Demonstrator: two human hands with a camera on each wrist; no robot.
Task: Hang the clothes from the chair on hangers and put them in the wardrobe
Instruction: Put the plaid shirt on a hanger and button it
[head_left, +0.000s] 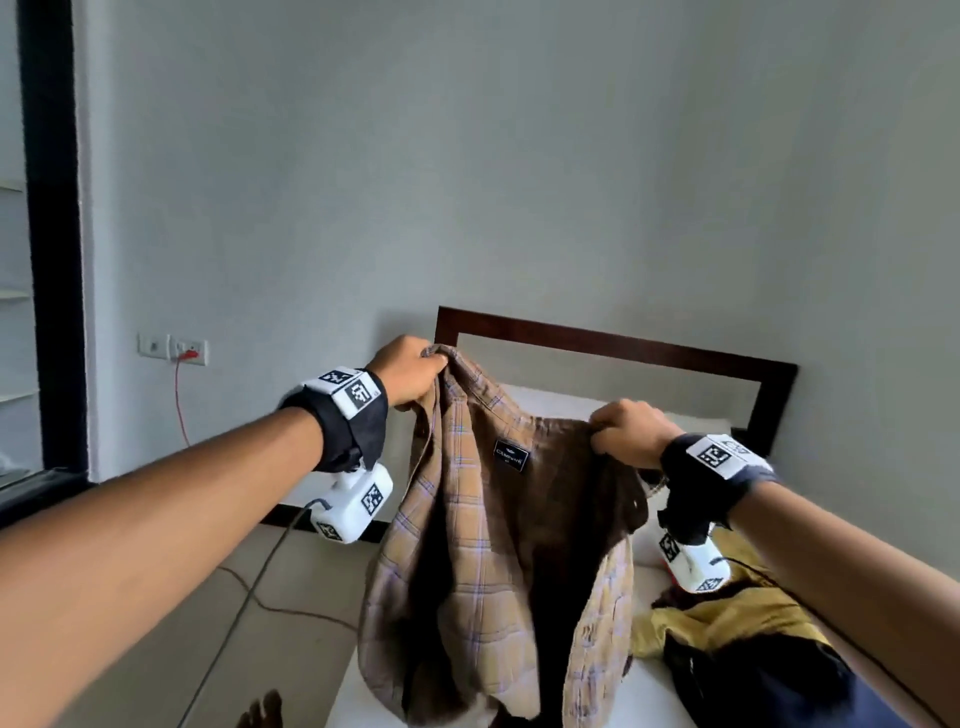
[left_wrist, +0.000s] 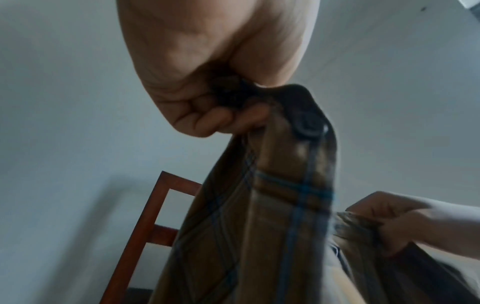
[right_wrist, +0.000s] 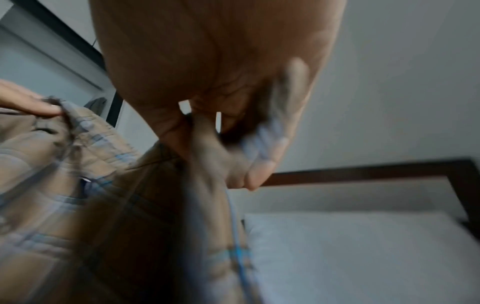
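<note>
Tan plaid cotton shirt (head_left: 467, 545) hangs above the white bed (head_left: 524, 400), its collar pinched by curled left hand (head_left: 408, 374) and right hand (head_left: 628, 431); either pinch slipping could drop it.

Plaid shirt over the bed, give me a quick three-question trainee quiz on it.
1. True or false: both hands grip the plaid shirt.
2. Which hand is higher in the head view? A) left hand B) right hand
3. Fill in: the yellow garment lies on the ____.

Key: 1 true; 2 A; 3 bed.
</note>
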